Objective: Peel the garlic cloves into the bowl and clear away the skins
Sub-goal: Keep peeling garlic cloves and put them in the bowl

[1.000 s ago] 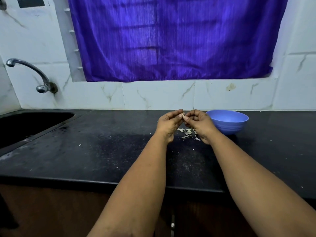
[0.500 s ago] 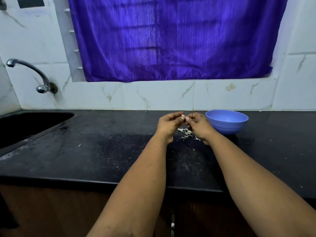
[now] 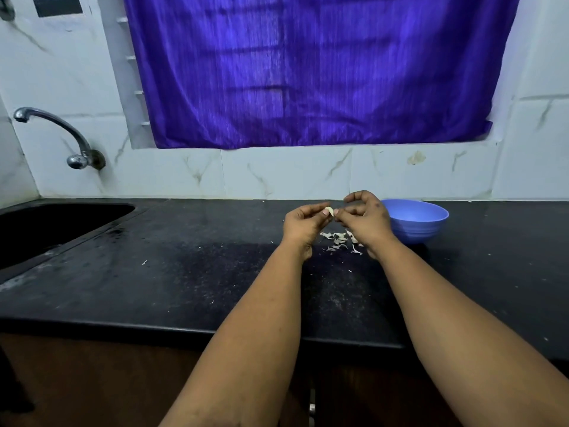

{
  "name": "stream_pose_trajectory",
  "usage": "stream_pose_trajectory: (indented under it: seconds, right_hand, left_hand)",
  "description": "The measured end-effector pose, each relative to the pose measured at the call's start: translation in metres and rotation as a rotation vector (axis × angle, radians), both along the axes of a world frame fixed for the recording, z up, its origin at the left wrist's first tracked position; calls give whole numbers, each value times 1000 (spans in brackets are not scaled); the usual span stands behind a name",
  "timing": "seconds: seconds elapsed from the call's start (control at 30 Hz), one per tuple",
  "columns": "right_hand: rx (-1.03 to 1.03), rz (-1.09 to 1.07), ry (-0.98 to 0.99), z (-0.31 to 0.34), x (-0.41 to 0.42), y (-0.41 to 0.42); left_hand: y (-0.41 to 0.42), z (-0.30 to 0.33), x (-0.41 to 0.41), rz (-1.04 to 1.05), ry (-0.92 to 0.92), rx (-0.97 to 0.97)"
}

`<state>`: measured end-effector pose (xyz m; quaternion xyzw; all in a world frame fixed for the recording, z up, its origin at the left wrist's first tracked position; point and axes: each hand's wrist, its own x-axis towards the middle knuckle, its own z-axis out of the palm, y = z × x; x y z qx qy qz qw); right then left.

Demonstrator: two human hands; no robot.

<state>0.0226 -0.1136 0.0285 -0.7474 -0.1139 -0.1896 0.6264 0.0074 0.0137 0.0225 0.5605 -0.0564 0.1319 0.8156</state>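
Note:
My left hand (image 3: 303, 223) pinches a pale garlic clove (image 3: 329, 210) between thumb and fingers, held above the black counter (image 3: 184, 272). My right hand (image 3: 365, 220) is just to its right, fingers curled, its fingertips close to the clove; whether they grip a piece of skin is too small to tell. A small heap of whitish garlic skins (image 3: 338, 240) lies on the counter below and between the hands. The blue plastic bowl (image 3: 421, 223) stands right behind my right hand; its inside is hidden from here.
A dark sink (image 3: 46, 229) is set into the counter at the left, with a metal tap (image 3: 61, 134) on the tiled wall. A purple curtain (image 3: 308, 72) hangs behind. Tiny skin flecks dot the counter.
My right hand has lifted and pulled slightly away to the right from the left hand, so the clove now shows at my left fingertips. The bowl and skins have not moved.

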Motion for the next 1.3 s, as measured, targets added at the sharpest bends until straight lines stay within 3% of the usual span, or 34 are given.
stream_pose_trajectory:
  seconds: [0.23, 0.77, 1.3]
  right_hand:
    - [-119, -104, -75, 0, -3, -2]
    - [17, 16, -7, 2, -6, -4]
    - [-162, -53, -98, 4, -10, 0]
  left_hand:
    - [-1, 2, -5, 51, -37, 111]
    - [1, 5, -7, -45, 5, -16]
    - [1, 4, -4, -58, 48, -75]
